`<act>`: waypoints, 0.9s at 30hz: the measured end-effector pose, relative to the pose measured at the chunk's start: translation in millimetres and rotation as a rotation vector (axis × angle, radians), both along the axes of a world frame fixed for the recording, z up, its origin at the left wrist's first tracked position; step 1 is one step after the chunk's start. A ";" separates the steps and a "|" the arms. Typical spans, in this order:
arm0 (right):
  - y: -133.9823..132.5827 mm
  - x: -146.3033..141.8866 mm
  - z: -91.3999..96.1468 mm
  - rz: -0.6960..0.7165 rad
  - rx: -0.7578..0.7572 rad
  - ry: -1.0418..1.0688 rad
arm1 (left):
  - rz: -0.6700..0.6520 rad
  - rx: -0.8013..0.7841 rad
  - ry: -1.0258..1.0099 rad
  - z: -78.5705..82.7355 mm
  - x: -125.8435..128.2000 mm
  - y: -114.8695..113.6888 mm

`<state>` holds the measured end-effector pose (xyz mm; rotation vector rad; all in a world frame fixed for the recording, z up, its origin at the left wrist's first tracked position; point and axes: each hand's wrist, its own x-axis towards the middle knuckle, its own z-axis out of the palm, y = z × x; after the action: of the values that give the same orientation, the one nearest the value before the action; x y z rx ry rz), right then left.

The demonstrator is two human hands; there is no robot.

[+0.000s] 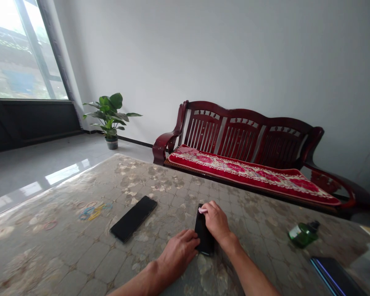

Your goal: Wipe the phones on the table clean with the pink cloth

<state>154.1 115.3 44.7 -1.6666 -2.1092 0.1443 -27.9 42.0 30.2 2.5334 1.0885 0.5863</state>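
Observation:
A black smartphone (206, 240) lies face up on the patterned tablecloth, directly in front of me. My left hand (179, 251) grips its lower left edge, with the fingers curled against the side and the thumb side low. Over the phone's upper part, my right hand (215, 218) pinches a small pinkish-white cloth (202, 210) against the screen; most of the cloth is hidden under the fingers. To the left, apart from both hands, a second black smartphone (133, 218) rests at a slant.
Several coloured rubber bands (94, 210) lie at the left. A green pump bottle (302, 235) and several stacked phones (336, 276) are at the right. Beyond the table (160, 176) stands a dark red wooden bench (243, 131); a potted plant (112, 142) stands on the floor.

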 end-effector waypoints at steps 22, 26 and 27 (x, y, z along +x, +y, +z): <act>-22.9 6.5 1.0 0.050 -0.028 0.046 | -0.002 0.005 -0.018 0.4 0.7 -0.3; -23.8 9.0 4.3 0.068 -0.059 0.047 | -0.004 0.008 -0.023 2.0 0.6 -0.3; -20.4 10.5 4.6 0.047 -0.057 0.039 | -0.004 0.006 -0.022 2.3 0.6 -0.4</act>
<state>164.6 94.8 49.2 -1.6332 -2.1347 0.2511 -27.2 41.6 32.6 2.5279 1.0753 0.6158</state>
